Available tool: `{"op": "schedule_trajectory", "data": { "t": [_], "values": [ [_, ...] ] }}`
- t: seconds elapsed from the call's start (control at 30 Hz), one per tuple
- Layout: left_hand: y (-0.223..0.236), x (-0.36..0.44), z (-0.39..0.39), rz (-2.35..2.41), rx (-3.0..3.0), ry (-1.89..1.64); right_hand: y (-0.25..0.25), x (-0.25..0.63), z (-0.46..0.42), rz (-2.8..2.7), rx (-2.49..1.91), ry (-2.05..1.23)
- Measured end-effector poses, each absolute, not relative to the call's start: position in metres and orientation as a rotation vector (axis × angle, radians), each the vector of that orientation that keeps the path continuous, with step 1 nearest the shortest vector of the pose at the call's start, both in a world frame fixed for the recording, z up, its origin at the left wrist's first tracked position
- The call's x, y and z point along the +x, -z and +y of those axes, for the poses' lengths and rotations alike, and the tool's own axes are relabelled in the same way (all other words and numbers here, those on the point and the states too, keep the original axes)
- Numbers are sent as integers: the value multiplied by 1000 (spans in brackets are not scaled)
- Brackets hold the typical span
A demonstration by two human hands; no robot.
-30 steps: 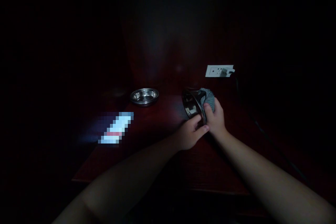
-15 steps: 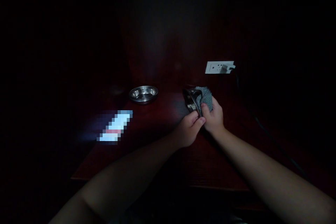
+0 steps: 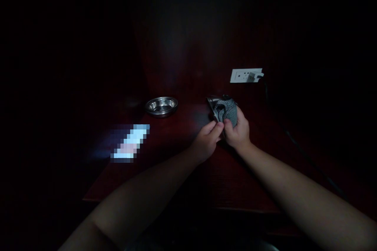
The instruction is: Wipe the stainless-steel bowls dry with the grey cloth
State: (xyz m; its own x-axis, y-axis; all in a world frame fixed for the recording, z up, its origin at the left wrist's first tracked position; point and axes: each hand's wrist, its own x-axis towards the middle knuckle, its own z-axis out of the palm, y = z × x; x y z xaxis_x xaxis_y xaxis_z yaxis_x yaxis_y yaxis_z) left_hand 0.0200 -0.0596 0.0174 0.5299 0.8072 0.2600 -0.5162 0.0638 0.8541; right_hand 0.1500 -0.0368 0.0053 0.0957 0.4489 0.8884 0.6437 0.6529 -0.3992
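A shiny metal bowl point(image 3: 212, 105) is tipped on its side above the table, its opening turned to the left and away from me. My left hand point(image 3: 205, 141) pinches the bowl's near rim between thumb and fingers. Bunched against the bowl's outer side is a grey-green woven cloth point(image 3: 229, 111). My right hand point(image 3: 239, 129) is closed around this cloth, its thumb pressing on the near side and its other fingers mostly hidden behind. The two hands are close together, nearly touching.
Shallow metal bowls point(image 3: 161, 106), seemingly stacked, sit on the dark red table point(image 3: 176, 137) to the left. A glowing, pixelated screen point(image 3: 131, 143) lies nearer me. On the back wall is a white socket point(image 3: 246, 75) with a plug and a cable point(image 3: 303, 157) running down right.
The bowl has turned so its inside no longer faces me. My left hand has shifted slightly left along the rim, and the cloth has bunched further over the bowl's side.
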Motion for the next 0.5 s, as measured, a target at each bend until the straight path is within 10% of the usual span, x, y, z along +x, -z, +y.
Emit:
{"op": "schedule_trajectory", "data": {
  "t": [0.5],
  "values": [
    [-10,19,-52,314,1193,-897,-12,150,-38,-1511,-1033,-42]
  ]
}}
